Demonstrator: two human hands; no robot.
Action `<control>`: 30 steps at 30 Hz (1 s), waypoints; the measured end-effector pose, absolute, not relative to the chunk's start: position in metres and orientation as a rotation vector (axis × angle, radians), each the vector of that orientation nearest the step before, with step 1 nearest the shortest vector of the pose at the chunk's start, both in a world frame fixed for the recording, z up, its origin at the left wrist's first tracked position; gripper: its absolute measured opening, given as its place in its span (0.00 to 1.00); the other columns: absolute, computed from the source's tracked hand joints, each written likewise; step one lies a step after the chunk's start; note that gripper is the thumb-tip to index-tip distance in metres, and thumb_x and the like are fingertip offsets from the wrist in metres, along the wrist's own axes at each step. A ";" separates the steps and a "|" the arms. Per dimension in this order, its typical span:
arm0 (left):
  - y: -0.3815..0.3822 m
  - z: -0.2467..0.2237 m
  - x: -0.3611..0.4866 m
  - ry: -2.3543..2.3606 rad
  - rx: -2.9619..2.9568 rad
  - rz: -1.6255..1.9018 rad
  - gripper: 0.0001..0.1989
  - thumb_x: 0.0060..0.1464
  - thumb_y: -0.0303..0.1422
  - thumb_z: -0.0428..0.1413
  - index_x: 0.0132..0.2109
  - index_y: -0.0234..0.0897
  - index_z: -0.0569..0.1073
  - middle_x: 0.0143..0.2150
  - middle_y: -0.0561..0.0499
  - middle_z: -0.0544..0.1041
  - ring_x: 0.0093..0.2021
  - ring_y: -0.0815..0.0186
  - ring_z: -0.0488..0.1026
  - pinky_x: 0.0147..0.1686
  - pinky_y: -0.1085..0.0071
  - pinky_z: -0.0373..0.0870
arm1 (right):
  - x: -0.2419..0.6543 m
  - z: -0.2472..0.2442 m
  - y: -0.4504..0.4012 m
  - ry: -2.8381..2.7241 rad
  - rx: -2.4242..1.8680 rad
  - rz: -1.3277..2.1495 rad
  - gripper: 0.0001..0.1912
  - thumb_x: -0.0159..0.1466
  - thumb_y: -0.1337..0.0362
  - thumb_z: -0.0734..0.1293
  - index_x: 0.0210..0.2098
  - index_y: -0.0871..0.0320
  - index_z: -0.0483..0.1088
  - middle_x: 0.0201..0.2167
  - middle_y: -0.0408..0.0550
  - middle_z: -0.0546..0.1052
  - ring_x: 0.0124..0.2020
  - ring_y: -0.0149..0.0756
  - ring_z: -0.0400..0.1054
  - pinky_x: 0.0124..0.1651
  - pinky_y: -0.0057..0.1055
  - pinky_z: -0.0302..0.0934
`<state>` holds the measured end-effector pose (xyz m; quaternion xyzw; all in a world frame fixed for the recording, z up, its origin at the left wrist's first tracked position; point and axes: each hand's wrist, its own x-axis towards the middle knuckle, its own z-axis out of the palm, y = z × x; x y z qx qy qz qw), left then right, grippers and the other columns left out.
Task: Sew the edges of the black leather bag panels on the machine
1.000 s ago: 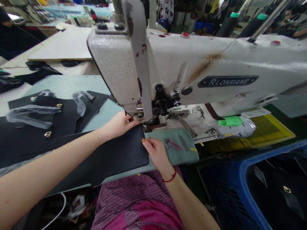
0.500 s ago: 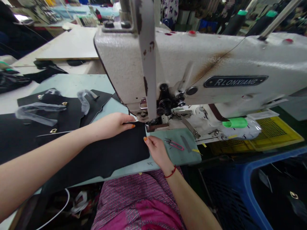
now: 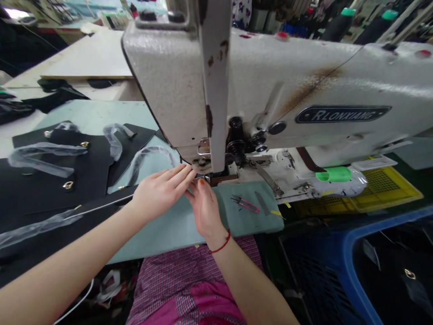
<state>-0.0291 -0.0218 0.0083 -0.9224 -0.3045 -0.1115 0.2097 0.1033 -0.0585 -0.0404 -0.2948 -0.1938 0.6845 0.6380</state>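
Observation:
In front of me is a sewing machine (image 3: 176, 90), its needle area partly hidden by my hands. My left hand (image 3: 162, 192) lies beside the presser foot with its fingers stretched out together. My right hand (image 3: 206, 210) is just below it, touching it. Its thumb points up at the needle area and its fingers are bent inward, their tips partly covered. What lies between the hands is hidden. A black panel (image 3: 104, 207) with a thin pale line along its edge runs from the left toward my left wrist. Plastic-wrapped straps (image 3: 43, 155) lie on black pieces further left.
Pink thread snips (image 3: 248, 205) and a grey blade-shaped piece (image 3: 261, 202) lie on the pale green table (image 3: 169, 230), right of my hands. A blue crate (image 3: 348, 253) with black pieces stands at the lower right, a yellow crate (image 3: 395, 183) behind it.
The black panel has moved from the table's front to the left, baring green tabletop. Another plastic-wrapped strap shows behind my left hand. My hands have come together near the needle.

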 end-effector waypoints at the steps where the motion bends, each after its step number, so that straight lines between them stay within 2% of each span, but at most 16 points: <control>1: -0.024 0.004 -0.028 -0.879 -2.564 -0.346 0.18 0.63 0.24 0.48 0.57 0.27 0.72 0.58 0.36 0.75 0.55 0.50 0.75 0.46 0.60 0.76 | 0.104 -0.037 -0.058 -0.413 -0.688 1.548 0.14 0.63 0.53 0.67 0.41 0.56 0.71 0.52 0.51 0.74 0.56 0.41 0.67 0.54 0.38 0.68; 6: -0.039 -0.003 -0.015 -1.046 -2.556 -0.496 0.18 0.64 0.26 0.49 0.59 0.28 0.72 0.59 0.36 0.74 0.59 0.51 0.72 0.52 0.59 0.74 | 0.093 -0.032 -0.051 -0.291 -0.829 1.487 0.13 0.61 0.53 0.67 0.36 0.57 0.70 0.44 0.50 0.77 0.46 0.38 0.72 0.46 0.33 0.69; 10: -0.041 -0.002 -0.009 -1.151 -2.561 -0.504 0.18 0.65 0.28 0.49 0.59 0.30 0.73 0.59 0.37 0.74 0.60 0.50 0.72 0.50 0.59 0.76 | 0.085 -0.032 -0.048 -0.291 -0.865 1.401 0.11 0.62 0.55 0.65 0.34 0.57 0.69 0.40 0.50 0.77 0.41 0.36 0.72 0.42 0.31 0.69; 17: -0.036 -0.003 -0.003 -1.243 -2.531 -0.525 0.18 0.65 0.28 0.48 0.59 0.31 0.72 0.59 0.39 0.75 0.60 0.51 0.71 0.50 0.59 0.76 | 0.083 -0.029 -0.043 -0.299 -0.897 1.381 0.13 0.64 0.53 0.63 0.36 0.58 0.69 0.44 0.52 0.77 0.46 0.38 0.72 0.47 0.33 0.69; 25: -0.038 -0.005 -0.003 -1.303 -2.561 -0.542 0.19 0.65 0.28 0.48 0.60 0.34 0.72 0.58 0.39 0.76 0.60 0.51 0.72 0.51 0.57 0.76 | 0.088 -0.028 -0.046 -0.265 -0.914 1.445 0.13 0.63 0.53 0.64 0.37 0.57 0.70 0.43 0.52 0.78 0.45 0.38 0.73 0.41 0.32 0.70; 30: -0.036 -0.005 -0.004 -1.291 -2.566 -0.564 0.19 0.65 0.28 0.48 0.60 0.36 0.71 0.57 0.40 0.76 0.60 0.51 0.71 0.52 0.57 0.75 | 0.085 -0.031 -0.044 -0.252 -0.910 1.465 0.14 0.64 0.52 0.64 0.38 0.57 0.70 0.45 0.52 0.78 0.47 0.39 0.72 0.42 0.33 0.71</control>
